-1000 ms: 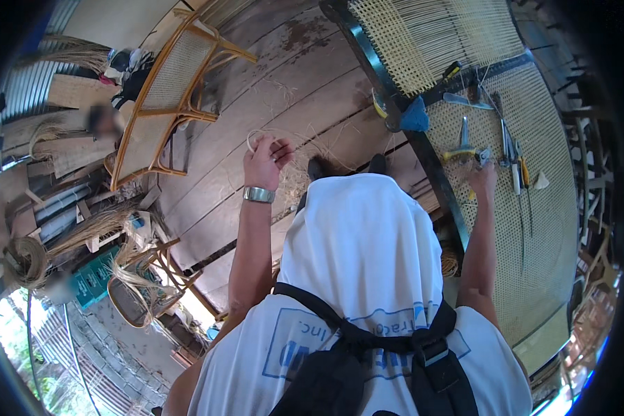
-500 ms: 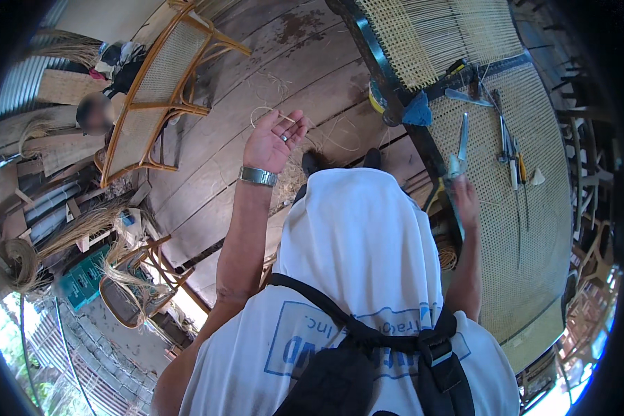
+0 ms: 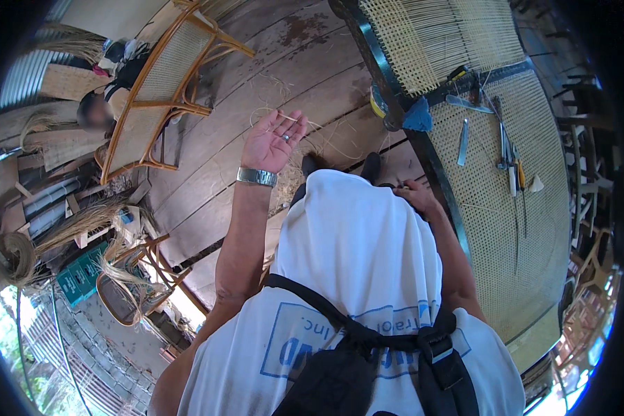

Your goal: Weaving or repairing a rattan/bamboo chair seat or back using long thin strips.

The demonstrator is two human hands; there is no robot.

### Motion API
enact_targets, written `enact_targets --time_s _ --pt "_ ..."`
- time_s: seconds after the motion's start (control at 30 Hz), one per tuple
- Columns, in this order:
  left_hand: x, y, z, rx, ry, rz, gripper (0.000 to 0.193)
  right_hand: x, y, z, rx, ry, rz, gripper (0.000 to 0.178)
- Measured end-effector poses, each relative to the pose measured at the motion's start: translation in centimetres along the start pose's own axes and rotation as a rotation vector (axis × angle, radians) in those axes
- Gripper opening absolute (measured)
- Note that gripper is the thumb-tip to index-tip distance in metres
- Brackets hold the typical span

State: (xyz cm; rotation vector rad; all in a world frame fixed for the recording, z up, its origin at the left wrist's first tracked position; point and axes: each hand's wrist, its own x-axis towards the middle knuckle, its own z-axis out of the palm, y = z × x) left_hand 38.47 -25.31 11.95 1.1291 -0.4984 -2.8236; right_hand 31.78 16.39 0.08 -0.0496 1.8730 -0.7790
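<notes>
My left hand [image 3: 274, 142] is raised palm up over the wooden floor, a metal watch on its wrist. Its fingers are curled, and a thin pale cane strand [image 3: 295, 120] runs across them. My right hand [image 3: 419, 197] is low beside the white shirt, close to the dark table frame. Its fingers are bent, their tips partly hidden by the shirt, so what they hold cannot be made out. On the woven cane panel [image 3: 492, 222] to the right lie a flat metal blade [image 3: 462, 142], a folding tool with a pale blue handle [image 3: 469, 103], and several long tools [image 3: 512, 166].
A blue cloth [image 3: 417, 115] hangs at the panel frame's corner. Loose cane strands lie on the floor [image 3: 305, 62]. At left stand a rattan chair with a cane back [image 3: 156, 90], a person behind it, fibre bundles [image 3: 83, 225] and a green box [image 3: 83, 274].
My right hand has drawn back from the panel's edge to beside the shirt. The whitish object by its fingers no longer shows there. My left hand has hardly moved.
</notes>
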Motion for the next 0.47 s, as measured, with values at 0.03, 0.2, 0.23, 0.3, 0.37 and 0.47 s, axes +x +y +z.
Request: enact_targets --time_s 0.03,0.2,0.23,0.3,0.37,0.47 --pt "0.0 0.1 0.0 -0.014 -0.009 -0.013 0.014 -0.2 -1.3 -0.9 0.025 -0.001 0.096 0.05" --pt "-0.3 -0.5 0.4 -0.032 0.068 -0.017 0.015 -0.7 -7.6 -1.8 -0.275 0.343 -0.414 0.04" --pt "-0.1 -0.6 0.6 -0.031 0.076 -0.029 0.016 -1.3 -10.4 -1.5 -0.34 0.385 -0.579 0.041" --pt "0.0 -1.1 1.0 0.027 0.07 -0.039 0.016 -2.4 -15.8 -1.0 -0.449 0.364 -0.744 0.042" --pt "0.1 -1.6 1.1 0.085 0.063 -0.054 0.018 -2.8 -19.2 0.2 -0.491 0.305 -0.737 0.042" --pt "0.6 -2.1 0.5 0.211 -0.05 -0.067 0.03 -1.8 -21.3 1.7 -0.55 0.313 -0.873 0.05"
